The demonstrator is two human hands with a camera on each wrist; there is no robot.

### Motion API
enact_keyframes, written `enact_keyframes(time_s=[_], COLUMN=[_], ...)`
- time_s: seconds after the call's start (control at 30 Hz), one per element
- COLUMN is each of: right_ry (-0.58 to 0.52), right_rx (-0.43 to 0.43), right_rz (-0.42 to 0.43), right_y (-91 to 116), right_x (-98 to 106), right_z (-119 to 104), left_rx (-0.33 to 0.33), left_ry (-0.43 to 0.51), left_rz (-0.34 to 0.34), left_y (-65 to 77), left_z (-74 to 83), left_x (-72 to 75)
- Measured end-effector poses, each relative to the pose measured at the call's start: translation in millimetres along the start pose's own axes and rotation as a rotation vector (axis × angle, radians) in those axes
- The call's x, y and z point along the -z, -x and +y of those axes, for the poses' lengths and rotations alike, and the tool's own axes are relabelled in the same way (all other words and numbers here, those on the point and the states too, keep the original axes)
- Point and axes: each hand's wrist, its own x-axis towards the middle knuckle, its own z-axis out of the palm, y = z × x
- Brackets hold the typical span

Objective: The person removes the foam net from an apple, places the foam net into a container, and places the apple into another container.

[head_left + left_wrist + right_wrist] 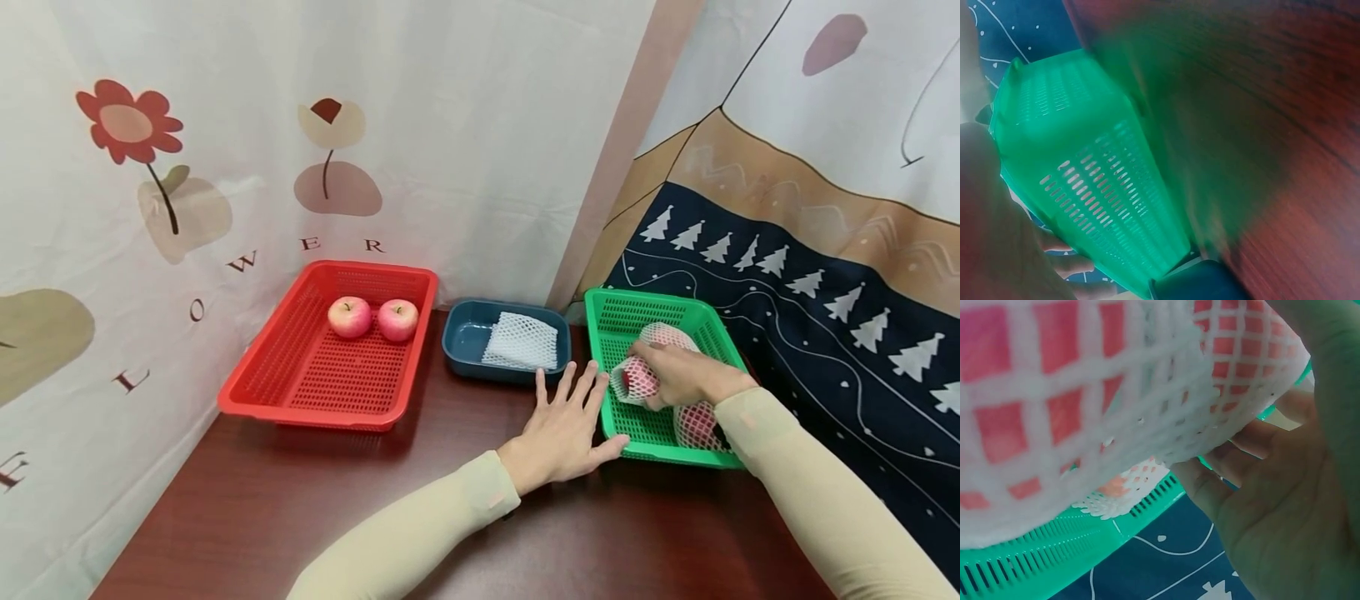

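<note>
My right hand (686, 373) reaches into the green basket (652, 452) and grips an apple in a white foam net (637, 382). In the right wrist view, the fingers of that hand (1272, 494) curl against white netting with red skin showing through. Other netted apples lie beside it, one behind the hand (667, 335) and one nearer the front (697, 427), partly covered by the wrist. My left hand (562, 437) is spread with straight fingers at the basket's left rim. From the left wrist, the basket's slotted wall (1104, 169) fills the view beside the blurred hand (997, 212).
A red basket (330, 412) on the left holds two bare apples (350, 317). Between the baskets stands a dark blue tray (465, 333) with white foam netting (521, 342) in it. Printed curtains (480, 167) hang behind the brown table (300, 517).
</note>
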Motion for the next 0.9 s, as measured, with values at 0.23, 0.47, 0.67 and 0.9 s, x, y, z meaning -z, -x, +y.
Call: enact_keyframes(time_s=[0.23, 0.47, 0.67, 0.9], right_ry=[-0.012, -0.008, 0.017, 0.038], right_rx=[-0.007, -0.020, 0.010, 0.024], right_rz=[0.037, 0.064, 0.126, 0.179], right_y=[-0.2, 3.3, 7.6, 11.4], right_x=[2.2, 6.2, 9.8, 11.0], right_z=[-3.4, -10.6, -16.9, -21.0], left_rx=[-0.001, 0.004, 0.002, -0.013], left_ry=[0.000, -0.003, -0.008, 0.011], left_rz=[0.002, 0.000, 0.002, 0.021], left_y=[0.7, 0.7, -0.6, -0.9], left_z=[-1.2, -1.8, -2.2, -3.9], left_x=[2.3, 1.2, 1.0, 2.5])
